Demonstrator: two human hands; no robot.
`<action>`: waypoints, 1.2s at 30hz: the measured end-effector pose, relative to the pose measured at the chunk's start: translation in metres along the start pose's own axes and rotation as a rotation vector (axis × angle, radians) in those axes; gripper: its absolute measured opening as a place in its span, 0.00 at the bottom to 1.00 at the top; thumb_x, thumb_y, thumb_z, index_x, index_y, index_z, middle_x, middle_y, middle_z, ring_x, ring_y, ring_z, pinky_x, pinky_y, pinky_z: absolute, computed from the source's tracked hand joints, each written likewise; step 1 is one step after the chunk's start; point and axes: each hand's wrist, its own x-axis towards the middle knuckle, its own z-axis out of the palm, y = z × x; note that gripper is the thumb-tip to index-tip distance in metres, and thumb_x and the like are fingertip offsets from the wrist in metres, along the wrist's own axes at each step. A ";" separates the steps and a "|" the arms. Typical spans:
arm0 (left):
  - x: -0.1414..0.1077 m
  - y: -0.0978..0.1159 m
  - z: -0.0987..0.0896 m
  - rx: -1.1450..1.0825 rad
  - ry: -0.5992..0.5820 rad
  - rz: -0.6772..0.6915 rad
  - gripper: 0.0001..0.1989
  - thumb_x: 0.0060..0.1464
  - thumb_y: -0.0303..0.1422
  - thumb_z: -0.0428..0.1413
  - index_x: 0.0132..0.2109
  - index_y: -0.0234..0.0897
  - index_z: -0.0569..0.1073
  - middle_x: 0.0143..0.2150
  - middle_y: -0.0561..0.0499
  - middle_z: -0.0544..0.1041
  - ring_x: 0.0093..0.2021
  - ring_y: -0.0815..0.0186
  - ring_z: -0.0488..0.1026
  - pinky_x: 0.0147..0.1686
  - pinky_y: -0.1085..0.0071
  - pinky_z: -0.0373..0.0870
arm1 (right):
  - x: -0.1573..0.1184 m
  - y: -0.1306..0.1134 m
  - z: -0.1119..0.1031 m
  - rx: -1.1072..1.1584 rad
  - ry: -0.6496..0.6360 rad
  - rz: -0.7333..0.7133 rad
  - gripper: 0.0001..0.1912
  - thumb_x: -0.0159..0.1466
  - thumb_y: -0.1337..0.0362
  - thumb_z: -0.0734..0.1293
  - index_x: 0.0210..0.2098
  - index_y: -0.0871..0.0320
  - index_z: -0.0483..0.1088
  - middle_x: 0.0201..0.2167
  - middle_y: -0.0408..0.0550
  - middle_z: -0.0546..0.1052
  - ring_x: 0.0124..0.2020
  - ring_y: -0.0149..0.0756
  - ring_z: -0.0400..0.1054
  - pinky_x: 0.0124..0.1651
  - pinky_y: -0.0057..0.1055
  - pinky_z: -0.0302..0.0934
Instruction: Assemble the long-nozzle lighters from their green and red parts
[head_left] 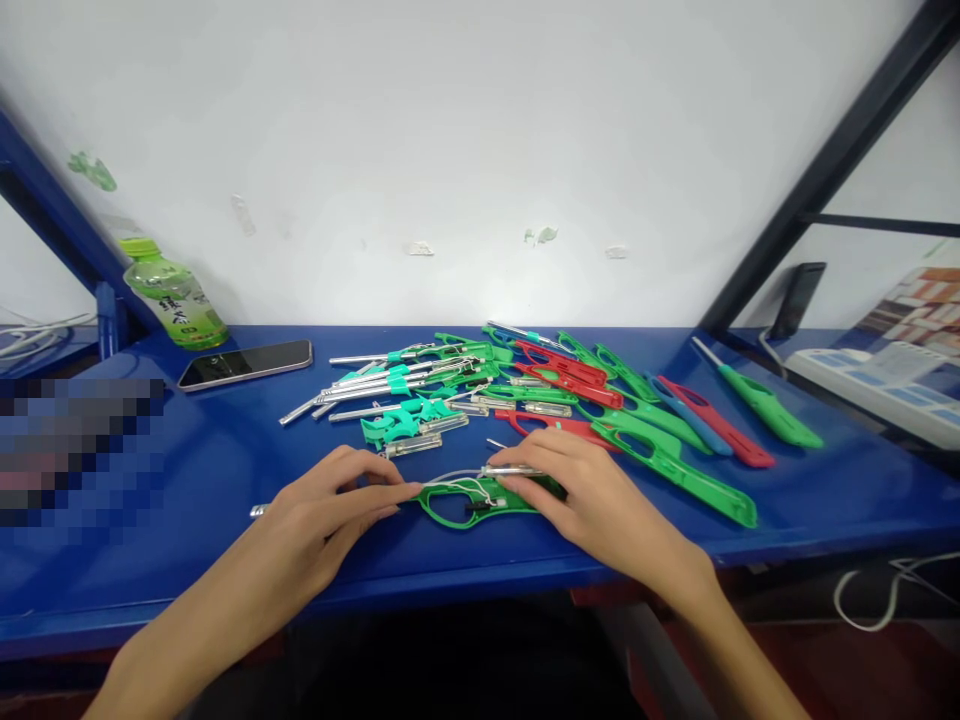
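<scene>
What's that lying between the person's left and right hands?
The middle of a green shell with a looped opening, and thin pale wires across it, lies between the left hand and right hand, as the head view shows.

Head view: close above blue table [480,552], facing forward-down toward white wall [480,130].

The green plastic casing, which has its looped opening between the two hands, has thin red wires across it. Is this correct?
Not quite: the head view shows thin white wires, not red ones, across the green plastic casing. Its looped opening is indeed between the left hand and right hand.
</scene>
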 end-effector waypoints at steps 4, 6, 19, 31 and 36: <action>0.000 -0.002 0.002 -0.022 0.005 -0.003 0.19 0.76 0.32 0.52 0.61 0.60 0.81 0.55 0.51 0.79 0.50 0.64 0.80 0.49 0.71 0.78 | 0.000 0.000 0.000 0.004 0.002 0.000 0.10 0.78 0.64 0.68 0.54 0.51 0.80 0.49 0.48 0.84 0.49 0.43 0.79 0.55 0.41 0.74; 0.000 -0.002 0.002 -0.026 0.001 -0.011 0.19 0.76 0.32 0.52 0.60 0.60 0.82 0.55 0.51 0.80 0.50 0.65 0.80 0.48 0.71 0.78 | 0.000 0.000 0.000 0.007 -0.002 0.003 0.10 0.78 0.64 0.68 0.55 0.52 0.80 0.49 0.48 0.84 0.49 0.43 0.79 0.56 0.42 0.73; 0.004 0.011 -0.002 0.017 -0.069 -0.074 0.17 0.77 0.36 0.51 0.59 0.54 0.83 0.56 0.48 0.80 0.51 0.61 0.80 0.51 0.68 0.79 | 0.000 0.000 0.000 0.014 -0.002 0.001 0.09 0.78 0.64 0.68 0.54 0.52 0.79 0.49 0.48 0.84 0.50 0.44 0.79 0.57 0.43 0.73; 0.026 0.032 0.017 0.044 0.204 -0.052 0.12 0.72 0.33 0.57 0.37 0.39 0.80 0.40 0.51 0.80 0.37 0.66 0.79 0.39 0.71 0.75 | -0.002 -0.003 0.000 -0.037 0.063 -0.035 0.09 0.78 0.63 0.68 0.54 0.52 0.79 0.47 0.47 0.86 0.47 0.42 0.80 0.55 0.41 0.69; 0.028 0.027 0.017 0.027 0.169 -0.094 0.12 0.73 0.38 0.58 0.40 0.41 0.81 0.38 0.52 0.81 0.36 0.65 0.80 0.36 0.71 0.77 | -0.004 -0.007 -0.004 -0.017 0.112 -0.065 0.07 0.78 0.64 0.68 0.52 0.53 0.78 0.45 0.47 0.86 0.46 0.42 0.79 0.56 0.42 0.66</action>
